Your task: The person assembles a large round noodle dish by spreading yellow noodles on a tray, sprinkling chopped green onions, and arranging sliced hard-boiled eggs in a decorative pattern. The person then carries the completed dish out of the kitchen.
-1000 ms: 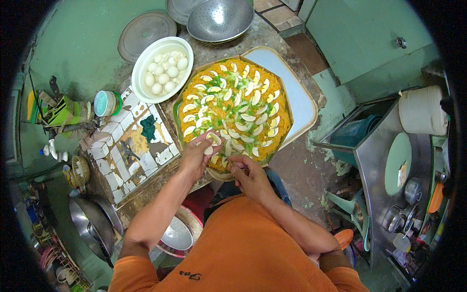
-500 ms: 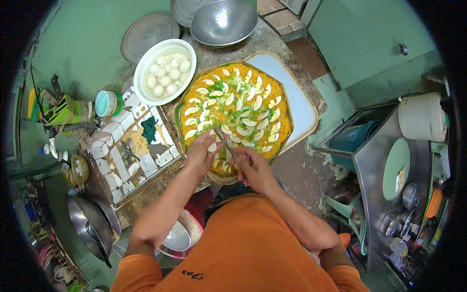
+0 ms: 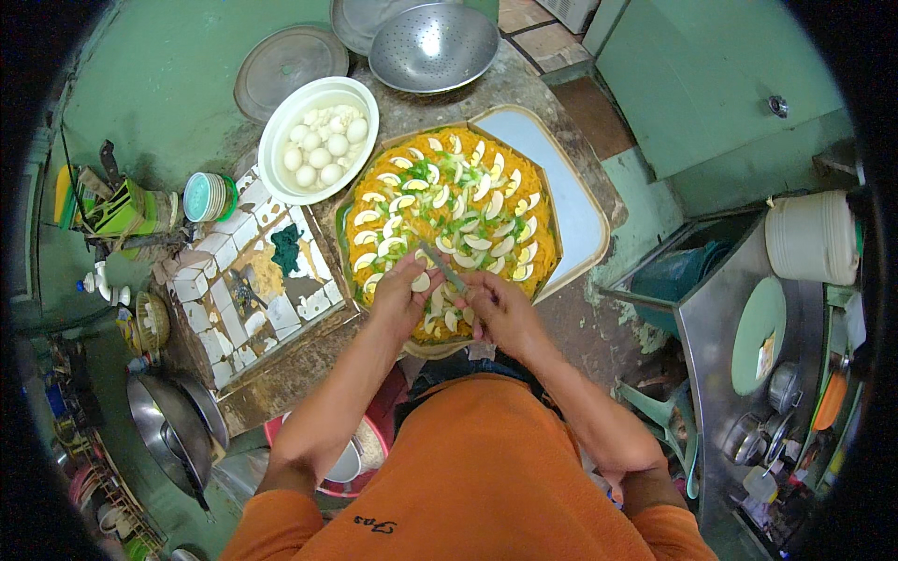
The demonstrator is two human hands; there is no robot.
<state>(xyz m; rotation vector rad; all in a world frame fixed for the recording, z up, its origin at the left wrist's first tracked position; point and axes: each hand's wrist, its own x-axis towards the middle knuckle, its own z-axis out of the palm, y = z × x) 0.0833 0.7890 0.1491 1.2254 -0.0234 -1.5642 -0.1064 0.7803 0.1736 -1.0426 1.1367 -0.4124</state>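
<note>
Left hand [image 3: 404,297] pinches an egg slice [image 3: 422,281], seemingly; right hand [image 3: 500,309] grips a knife [image 3: 442,266].

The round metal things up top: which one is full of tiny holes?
The shiny colander, a deep bowl dotted with holes. The flat grey lid beside it has none.

Green-painted walls [image 3: 140,84] rise on the far left and a green panel [image 3: 711,84] on the far right. The rough stone tabletop [image 3: 440,103] has a patch of white tiles [image 3: 234,280] on its left. To the right stands a steel cabinet [image 3: 739,355]. Worn concrete floor [image 3: 599,327] shows between them, under soft, even light.
</note>
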